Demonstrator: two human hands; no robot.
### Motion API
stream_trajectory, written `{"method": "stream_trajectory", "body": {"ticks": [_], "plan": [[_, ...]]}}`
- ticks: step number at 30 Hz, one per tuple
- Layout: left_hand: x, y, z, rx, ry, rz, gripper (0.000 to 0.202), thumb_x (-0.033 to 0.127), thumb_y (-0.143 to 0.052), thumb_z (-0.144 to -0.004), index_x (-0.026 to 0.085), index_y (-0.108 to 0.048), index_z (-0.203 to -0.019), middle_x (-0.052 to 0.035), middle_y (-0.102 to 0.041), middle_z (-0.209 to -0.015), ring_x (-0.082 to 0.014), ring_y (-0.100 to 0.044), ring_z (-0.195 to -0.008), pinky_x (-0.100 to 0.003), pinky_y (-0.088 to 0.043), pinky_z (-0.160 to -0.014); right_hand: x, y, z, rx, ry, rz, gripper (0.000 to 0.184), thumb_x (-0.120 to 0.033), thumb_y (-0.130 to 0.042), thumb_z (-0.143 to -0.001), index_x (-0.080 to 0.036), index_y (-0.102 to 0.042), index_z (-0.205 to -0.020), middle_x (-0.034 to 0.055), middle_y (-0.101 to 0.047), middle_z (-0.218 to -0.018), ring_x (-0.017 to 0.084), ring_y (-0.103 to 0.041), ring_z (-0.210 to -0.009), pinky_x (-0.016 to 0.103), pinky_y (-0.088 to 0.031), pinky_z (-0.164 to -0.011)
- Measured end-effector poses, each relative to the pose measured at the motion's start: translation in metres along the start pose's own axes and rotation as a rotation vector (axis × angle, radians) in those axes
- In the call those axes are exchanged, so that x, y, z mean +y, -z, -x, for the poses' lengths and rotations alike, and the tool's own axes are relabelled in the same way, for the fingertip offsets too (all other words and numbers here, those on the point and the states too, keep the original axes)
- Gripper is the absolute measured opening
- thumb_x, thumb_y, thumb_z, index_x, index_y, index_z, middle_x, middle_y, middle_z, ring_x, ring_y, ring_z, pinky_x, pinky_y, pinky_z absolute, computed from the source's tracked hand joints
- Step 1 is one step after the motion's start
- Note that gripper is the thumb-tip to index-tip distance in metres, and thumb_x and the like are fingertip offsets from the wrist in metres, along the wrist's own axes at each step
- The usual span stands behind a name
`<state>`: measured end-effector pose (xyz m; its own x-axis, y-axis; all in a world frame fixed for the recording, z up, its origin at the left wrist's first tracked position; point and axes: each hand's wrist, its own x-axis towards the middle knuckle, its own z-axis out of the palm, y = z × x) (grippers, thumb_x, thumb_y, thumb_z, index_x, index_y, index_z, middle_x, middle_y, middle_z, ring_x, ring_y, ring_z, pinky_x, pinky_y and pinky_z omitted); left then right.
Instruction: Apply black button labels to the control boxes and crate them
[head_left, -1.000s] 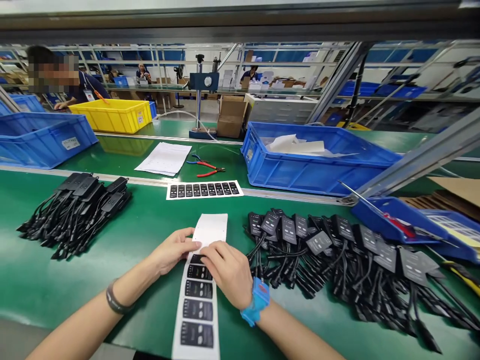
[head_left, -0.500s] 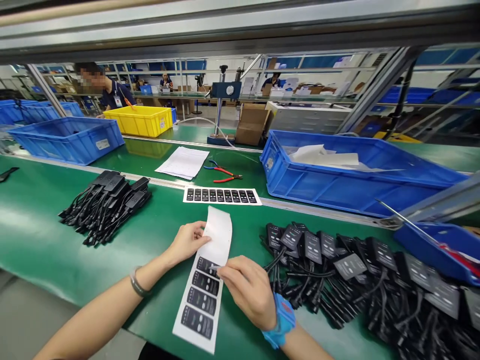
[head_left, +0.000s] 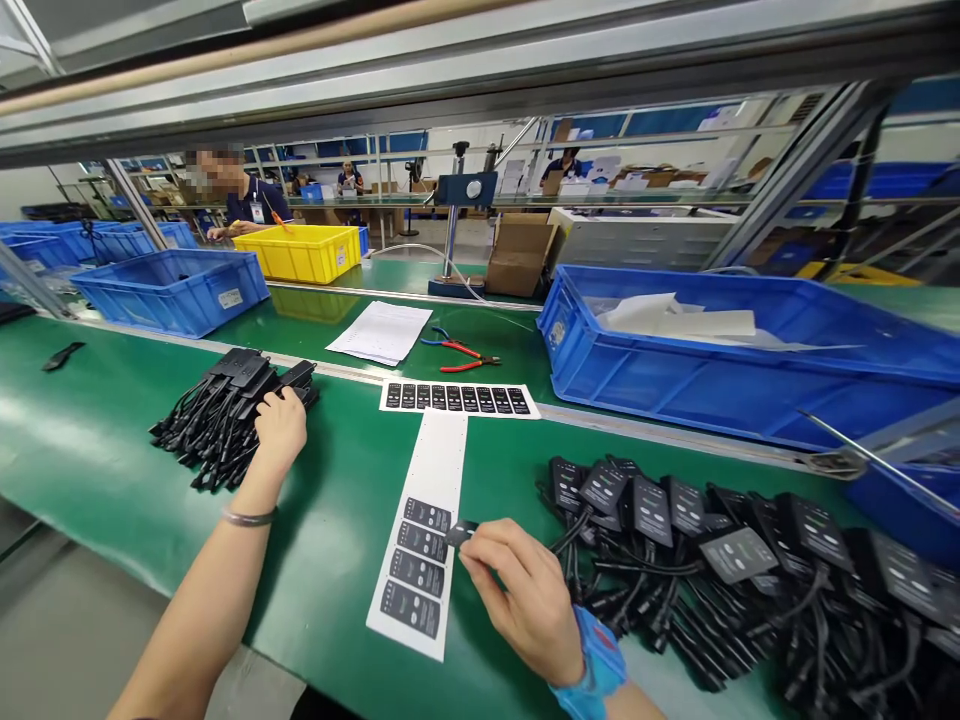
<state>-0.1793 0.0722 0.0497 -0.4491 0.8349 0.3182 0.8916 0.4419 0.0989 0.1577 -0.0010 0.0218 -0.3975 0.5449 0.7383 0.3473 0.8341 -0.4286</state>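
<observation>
My right hand (head_left: 525, 598) pinches a small black sticker (head_left: 460, 532) just peeled from a white backing sheet (head_left: 435, 470) that lies flat on the green belt and still carries several black stickers. My left hand (head_left: 280, 432) has reached out to the left pile of black cable adapters (head_left: 225, 415) and rests on its near edge, fingers curled over the parts. A second pile of adapters (head_left: 720, 560), these with stickers on top, lies to the right of my right hand. A full strip of stickers (head_left: 457, 398) lies further back.
Red-handled pliers (head_left: 461, 352) and a paper sheet (head_left: 381, 332) lie behind the belt rail. Blue bins (head_left: 720, 385) (head_left: 172, 290) and a yellow bin (head_left: 304, 252) stand at the back. A person (head_left: 244, 200) works at the far left. A lone black part (head_left: 62, 355) lies left.
My left hand let go of the backing sheet and moved left to the adapter pile. My right hand pulled one sticker off the sheet, which now lies flat.
</observation>
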Motion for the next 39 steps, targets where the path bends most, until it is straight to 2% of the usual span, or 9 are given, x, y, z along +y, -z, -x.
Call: {"method": "stream_trajectory", "body": {"ticks": [5, 9, 11, 13, 16, 18, 24, 30, 39], "plan": [[0.026, 0.007, 0.009, -0.038, -0.148, 0.029, 0.035, 0.033, -0.055, -0.087, 0.007, -0.055, -0.11, -0.0242, -0.057, -0.106, -0.0389, -0.061, -0.096, -0.042, -0.047, -0.075, 0.0, 0.001, -0.003, 0.053, -0.106, -0.059, 0.016, -0.007, -0.057, -0.089, -0.022, -0.057, -0.094, 0.0037, -0.059, -0.082, 0.017, -0.058, -0.073, 0.03, -0.049, -0.062], [0.058, 0.01, 0.034, -0.203, -0.304, 0.428, 0.032, 0.045, -0.06, -0.084, 0.017, -0.056, -0.098, -0.0073, -0.058, -0.089, -0.0242, -0.06, -0.079, -0.031, -0.043, -0.067, 0.003, 0.003, -0.007, 0.126, -0.243, -0.102, 0.01, -0.014, -0.06, -0.089, -0.023, -0.058, -0.092, 0.0018, -0.056, -0.081, 0.015, -0.055, -0.066, 0.029, -0.048, -0.058], [0.073, 0.007, 0.051, -0.404, -0.304, 0.797, 0.034, 0.045, -0.068, -0.078, 0.019, -0.053, -0.093, 0.0, -0.055, -0.078, -0.0169, -0.055, -0.069, -0.027, -0.04, -0.063, 0.006, 0.004, -0.008, 0.145, -0.308, -0.144, 0.006, -0.017, -0.061, -0.089, -0.023, -0.058, -0.09, 0.0015, -0.055, -0.081, 0.014, -0.054, -0.064, 0.028, -0.047, -0.058], [0.086, 0.001, 0.07, -0.716, -0.194, 1.183, 0.04, 0.043, -0.074, -0.073, 0.018, -0.051, -0.092, 0.0029, -0.055, -0.074, -0.0105, -0.048, -0.059, -0.024, -0.036, -0.057, 0.009, 0.004, -0.008, 0.164, -0.399, -0.213, 0.003, -0.021, -0.061, -0.088, -0.022, -0.058, -0.088, 0.0018, -0.056, -0.08, 0.015, -0.054, -0.065, 0.028, -0.047, -0.057], [0.1, -0.005, 0.095, -1.185, 0.07, 1.567, 0.043, 0.038, -0.078, -0.072, 0.016, -0.051, -0.096, -0.0037, -0.065, -0.082, -0.0072, -0.051, -0.057, -0.021, -0.038, -0.055, 0.014, 0.003, -0.008, 0.215, -0.586, -0.359, 0.009, -0.028, -0.062, -0.088, -0.021, -0.057, -0.086, 0.0001, -0.054, -0.075, 0.014, -0.054, -0.062, 0.026, -0.046, -0.055], [0.105, -0.005, 0.108, -1.333, 0.171, 1.678, 0.042, 0.031, -0.077, -0.073, 0.014, -0.053, -0.102, -0.0108, -0.069, -0.097, -0.009, -0.059, -0.064, -0.023, -0.046, -0.064, 0.018, 0.002, -0.007, 0.252, -0.696, -0.463, 0.013, -0.032, -0.063, -0.088, -0.021, -0.055, -0.085, -0.0025, -0.052, -0.071, 0.011, -0.052, -0.057, 0.024, -0.044, -0.052], [0.11, 0.005, 0.129, -1.45, 0.095, 1.709, 0.062, 0.018, -0.077, -0.073, 0.02, -0.048, -0.129, -0.0111, -0.07, -0.103, -0.0195, -0.071, -0.081, -0.031, -0.052, -0.079, 0.022, 0.0, -0.006, 0.284, -0.874, -0.621, 0.02, -0.038, -0.066, -0.085, -0.021, -0.055, -0.082, -0.0046, -0.052, -0.07, 0.009, -0.051, -0.05, 0.022, -0.042, -0.048], [0.112, 0.008, 0.144, -1.513, -0.021, 1.743, 0.057, 0.022, -0.076, -0.079, 0.021, -0.05, -0.129, -0.0154, -0.067, -0.116, -0.028, -0.07, -0.099, -0.041, -0.052, -0.09, 0.017, -0.003, -0.009, 0.228, -0.915, -0.636, 0.025, -0.04, -0.071, -0.081, -0.02, -0.057, -0.081, -0.0041, -0.053, -0.069, 0.008, -0.048, -0.05, 0.021, -0.044, -0.045], [0.112, 0.005, 0.145, -1.556, -0.011, 1.73, 0.067, 0.02, -0.075, -0.078, 0.023, -0.044, -0.137, -0.0153, -0.067, -0.116, -0.0303, -0.068, -0.104, -0.044, -0.051, -0.094, 0.012, -0.004, -0.01, 0.181, -0.934, -0.604, 0.031, -0.048, -0.07, -0.08, -0.02, -0.057, -0.079, -0.0032, -0.055, -0.065, 0.009, -0.047, -0.049, 0.021, -0.044, -0.043]]}}
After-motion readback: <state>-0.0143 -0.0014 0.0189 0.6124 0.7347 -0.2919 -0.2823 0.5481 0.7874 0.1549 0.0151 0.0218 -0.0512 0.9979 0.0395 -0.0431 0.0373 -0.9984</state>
